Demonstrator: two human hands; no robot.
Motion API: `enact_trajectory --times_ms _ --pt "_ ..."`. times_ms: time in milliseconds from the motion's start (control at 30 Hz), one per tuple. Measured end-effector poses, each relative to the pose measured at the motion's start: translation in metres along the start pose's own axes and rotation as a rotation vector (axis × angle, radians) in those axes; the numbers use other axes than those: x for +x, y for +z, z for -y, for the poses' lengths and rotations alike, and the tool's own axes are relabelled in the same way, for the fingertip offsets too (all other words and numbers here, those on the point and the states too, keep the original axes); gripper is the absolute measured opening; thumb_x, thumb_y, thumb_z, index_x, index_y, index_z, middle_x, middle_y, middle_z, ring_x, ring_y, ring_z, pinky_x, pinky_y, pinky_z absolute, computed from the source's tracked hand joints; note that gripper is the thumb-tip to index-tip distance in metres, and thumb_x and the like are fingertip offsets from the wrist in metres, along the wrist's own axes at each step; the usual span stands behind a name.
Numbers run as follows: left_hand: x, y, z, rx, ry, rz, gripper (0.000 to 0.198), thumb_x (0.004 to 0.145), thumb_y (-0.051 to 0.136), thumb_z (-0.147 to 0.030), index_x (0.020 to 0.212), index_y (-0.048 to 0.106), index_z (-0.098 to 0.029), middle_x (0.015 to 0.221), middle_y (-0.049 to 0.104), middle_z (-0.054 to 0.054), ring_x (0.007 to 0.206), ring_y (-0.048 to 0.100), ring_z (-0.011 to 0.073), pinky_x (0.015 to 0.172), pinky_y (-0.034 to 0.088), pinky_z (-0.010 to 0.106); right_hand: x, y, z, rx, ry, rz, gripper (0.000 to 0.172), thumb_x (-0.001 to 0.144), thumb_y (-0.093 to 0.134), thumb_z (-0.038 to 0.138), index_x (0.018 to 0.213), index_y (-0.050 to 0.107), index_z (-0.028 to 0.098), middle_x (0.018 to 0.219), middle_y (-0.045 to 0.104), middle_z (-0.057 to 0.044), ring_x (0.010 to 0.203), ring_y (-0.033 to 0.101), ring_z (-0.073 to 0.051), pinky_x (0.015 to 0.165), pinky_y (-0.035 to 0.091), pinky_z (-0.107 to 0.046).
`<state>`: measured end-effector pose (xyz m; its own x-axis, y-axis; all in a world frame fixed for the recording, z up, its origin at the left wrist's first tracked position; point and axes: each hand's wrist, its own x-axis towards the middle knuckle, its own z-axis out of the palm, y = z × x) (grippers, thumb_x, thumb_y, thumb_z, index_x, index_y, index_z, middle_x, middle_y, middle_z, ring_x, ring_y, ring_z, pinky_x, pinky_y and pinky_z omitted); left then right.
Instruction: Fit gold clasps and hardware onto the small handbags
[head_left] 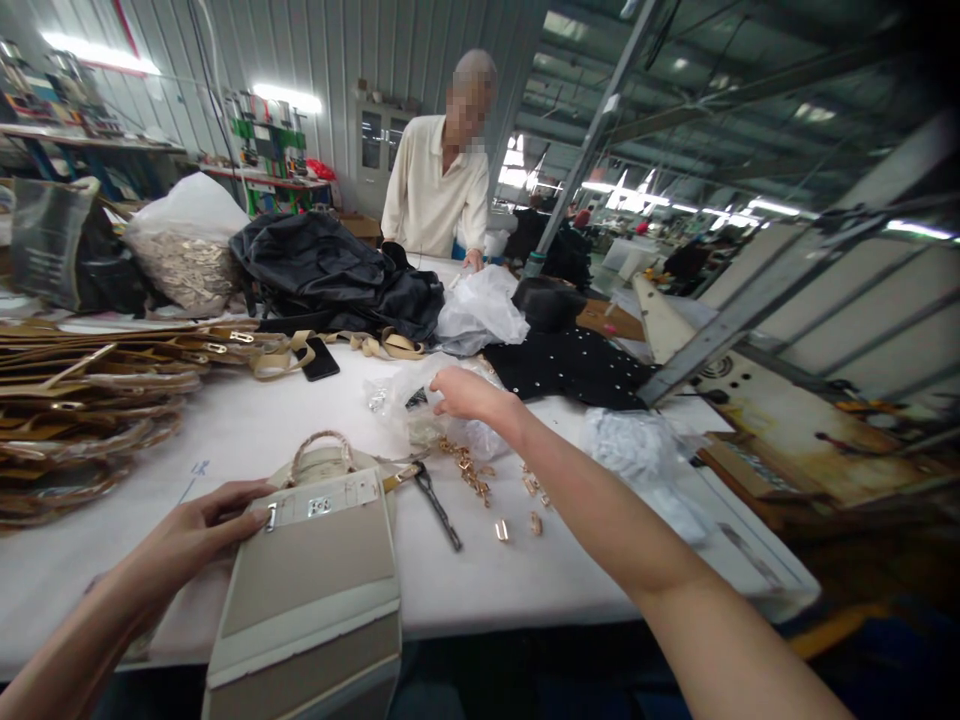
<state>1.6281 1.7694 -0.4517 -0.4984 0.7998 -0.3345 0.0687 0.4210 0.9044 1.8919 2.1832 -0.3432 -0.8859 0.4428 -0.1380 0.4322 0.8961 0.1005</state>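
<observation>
Grey-beige handbag (322, 570): at the table's near edge, long axis running away from the person; flat, smooth panels, a paler band across, and a curved, wrapped-looking handle (322, 440) at the far end.
Metal plate (320, 506): shiny, set in the bag's far end.
Left hand (214, 525): grasping the bag's far left corner, thumb on top; the nearer hand to it.
Right hand (469, 393): ahead and to the right of the bag, well apart from it, at a clear plastic bag (386, 395); fingers bent at its crinkled mouth, whether pinching anything I cannot tell.
Gold fittings (466, 468): small, glossy metal, strewn just on the near side of the plastic bag, between it and the table's near edge.
Dark tool (439, 508): slim, metallic-looking, lying between handbag and fittings.
White table (517, 600): smooth, with a rounded corner at right.
Phone (321, 360): black, flat, beside tan straps (390, 345).
Tan pieces (90, 400): stacked in layers at left.
Black material (330, 265): soft, creased, heaped beyond the phone.
Studded black piece (574, 365): flat, pale dots, beyond the right forearm.
Co-worker (435, 185): standing across the table, cream top, one hand by white plastic (484, 310).
</observation>
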Motion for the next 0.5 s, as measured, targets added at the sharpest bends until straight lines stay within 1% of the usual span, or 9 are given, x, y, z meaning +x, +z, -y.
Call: enact_trajectory --times_ms 100,167,233,300,367,433,500 --pt "-0.001 0.000 0.001 0.016 0.004 0.009 0.081 0.080 0.096 -0.078 0.144 0.084 -0.029 0.152 0.079 0.012 0.141 0.074 0.0391 0.113 0.066 0.041 0.005 0.002 0.008 0.018 -0.006 0.001 0.038 0.101 0.081 0.029 0.135 0.088 0.014 0.129 0.087 -0.021 0.120 0.081 -0.035 0.101 0.058 -0.032" --pt "-0.003 0.000 0.001 0.006 -0.003 0.012 0.080 0.084 0.094 -0.077 0.147 0.082 -0.029 0.154 0.078 0.012 0.141 0.074 0.0380 0.115 0.065 0.041 0.010 0.007 0.018 0.044 -0.048 0.008 0.038 0.102 0.073 0.018 0.137 0.088 0.017 0.131 0.087 -0.017 0.121 0.081 -0.031 0.102 0.057 -0.029" --pt "-0.005 0.002 0.000 -0.003 -0.009 0.008 0.080 0.083 0.095 -0.076 0.147 0.082 -0.029 0.154 0.078 0.012 0.140 0.075 0.0372 0.115 0.064 0.041 0.013 0.015 0.030 0.076 -0.099 0.029 0.044 0.099 0.070 0.011 0.137 0.088 0.023 0.133 0.088 -0.010 0.122 0.081 -0.027 0.102 0.056 -0.026" --pt "-0.007 0.004 -0.002 -0.013 -0.025 0.002 0.082 0.081 0.096 -0.078 0.146 0.082 -0.029 0.152 0.079 0.012 0.139 0.076 0.0373 0.114 0.066 0.041 0.015 0.025 0.043 0.097 -0.127 0.052 0.045 0.095 0.071 0.009 0.133 0.090 0.026 0.131 0.089 -0.008 0.121 0.081 -0.026 0.098 0.057 -0.025" --pt "-0.008 0.005 -0.005 -0.026 -0.037 -0.012 0.084 0.078 0.098 -0.078 0.145 0.083 -0.029 0.151 0.080 0.013 0.138 0.077 0.0382 0.113 0.066 0.042 0.015 0.034 0.054 0.105 -0.119 0.056 0.042 0.093 0.073 0.010 0.129 0.090 0.024 0.129 0.089 -0.011 0.122 0.082 -0.029 0.097 0.059 -0.026" --pt "-0.009 0.007 -0.007 -0.032 -0.036 -0.018 0.086 0.075 0.100 -0.077 0.143 0.084 -0.028 0.151 0.080 0.014 0.139 0.076 0.0386 0.114 0.066 0.044 0.016 0.039 0.060 0.108 -0.080 0.026 0.039 0.097 0.071 0.014 0.132 0.088 0.020 0.133 0.087 -0.015 0.126 0.081 -0.031 0.100 0.060 -0.029" --pt "-0.009 0.008 -0.009 -0.037 -0.034 -0.015 0.087 0.072 0.102 -0.077 0.141 0.086 -0.027 0.150 0.081 0.014 0.138 0.077 0.0385 0.113 0.067 0.043 0.018 0.039 0.062 0.108 -0.020 -0.015 0.039 0.103 0.067 0.016 0.137 0.086 0.018 0.137 0.085 -0.018 0.130 0.080 -0.032 0.104 0.060 -0.031"
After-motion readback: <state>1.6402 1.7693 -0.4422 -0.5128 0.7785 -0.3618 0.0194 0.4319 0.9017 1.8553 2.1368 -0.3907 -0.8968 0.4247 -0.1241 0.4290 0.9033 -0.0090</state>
